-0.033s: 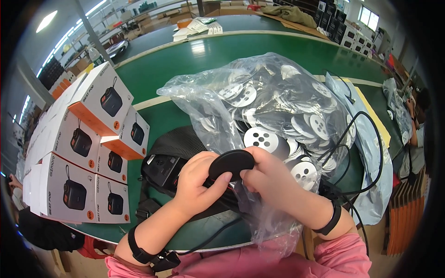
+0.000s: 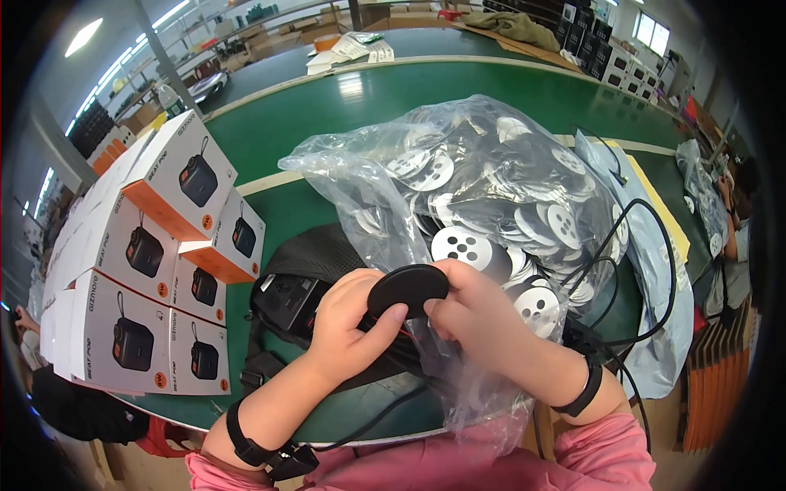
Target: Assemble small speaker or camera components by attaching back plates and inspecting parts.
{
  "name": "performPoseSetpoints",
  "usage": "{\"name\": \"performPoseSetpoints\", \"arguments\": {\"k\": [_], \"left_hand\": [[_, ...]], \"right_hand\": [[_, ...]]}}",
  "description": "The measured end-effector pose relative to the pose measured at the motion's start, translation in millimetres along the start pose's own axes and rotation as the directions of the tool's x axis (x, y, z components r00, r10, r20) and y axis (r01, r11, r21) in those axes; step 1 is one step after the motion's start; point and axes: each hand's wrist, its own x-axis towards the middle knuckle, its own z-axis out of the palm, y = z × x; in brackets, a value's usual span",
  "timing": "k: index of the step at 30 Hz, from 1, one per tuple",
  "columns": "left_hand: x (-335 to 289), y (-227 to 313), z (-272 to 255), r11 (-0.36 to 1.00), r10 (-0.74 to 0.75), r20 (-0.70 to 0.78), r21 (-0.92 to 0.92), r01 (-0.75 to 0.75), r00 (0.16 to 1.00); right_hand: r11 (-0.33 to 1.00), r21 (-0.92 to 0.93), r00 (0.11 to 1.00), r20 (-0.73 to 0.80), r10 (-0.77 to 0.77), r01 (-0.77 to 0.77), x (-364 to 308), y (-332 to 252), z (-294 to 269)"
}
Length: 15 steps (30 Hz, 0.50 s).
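A round black disc (image 2: pixel 408 288) is held up between my two hands, just in front of the bag. My left hand (image 2: pixel 350 315) has its left side, thumb across the face and fingers behind. The right edge is pinched by my right hand (image 2: pixel 465 304), fingers curled. Behind them lies a clear plastic bag (image 2: pixel 336 147) full of similar discs; several discs (image 2: pixel 463 249) at its mouth show white faces with dark round spots. Left of my hands, a black mesh pouch (image 2: pixel 315 250) lies with a black boxy device (image 2: pixel 286 301) against it.
White and orange product boxes (image 2: pixel 131 327) are stacked at the left. A black cable (image 2: pixel 673 270) loops at the right over a grey plastic sheet (image 2: pixel 655 344). The green table (image 2: pixel 458 78) stretches to the back, where papers (image 2: pixel 352 49) lie. Another person (image 2: pixel 741 196) is at far right.
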Motion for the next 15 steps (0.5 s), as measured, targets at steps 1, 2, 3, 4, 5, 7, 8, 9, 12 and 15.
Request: {"name": "performPoseSetpoints", "arguments": {"k": [1,2,3,4,5,7,8,9,12,15], "left_hand": [[0,0,-1,1.0,0.016,-0.013,0.011,-0.016,1.0],[-1,1,-1,1.0,0.021,-0.011,0.013,-0.02,1.0],[-1,1,0,0.999,0.036,-0.04,-0.021,-0.037,0.999],[-2,2,5,0.995,-0.004,-0.089,-0.097,-0.005,0.996],[-3,3,11,0.978,-0.043,-0.164,-0.21,0.007,0.986],[-4,3,14,0.918,-0.122,-0.205,-0.395,0.032,0.971],[-4,2,11,0.883,-0.157,-0.175,-0.466,0.058,0.972],[-4,1,7,0.845,-0.167,-0.148,-0.53,0.065,0.975],[-4,-4,-6,0.939,-0.009,0.035,-0.344,0.02,0.999],[-6,-3,-6,0.935,-0.013,0.022,-0.354,0.02,1.0]], "right_hand": [[0.998,0.035,0.999,-0.017,-0.042,0.043,0,2,1],[0.994,0.069,0.996,-0.036,-0.085,0.087,1,5,1],[0.96,-0.075,0.958,-0.079,-0.275,0.27,3,7,1],[0.873,-0.224,0.882,-0.091,-0.462,0.433,6,10,1],[0.738,-0.368,0.773,-0.074,-0.63,0.566,7,12,0],[0.662,-0.474,0.711,-0.102,-0.696,0.58,7,15,-4],[0.67,-0.454,0.703,-0.124,-0.7,0.588,6,16,-6],[0.643,-0.486,0.69,-0.107,-0.716,0.592,5,17,-7],[0.507,-0.622,0.639,-0.014,-0.769,0.596,3,17,-9],[0.317,-0.729,0.56,0.107,-0.822,0.606,5,17,-3]]}}
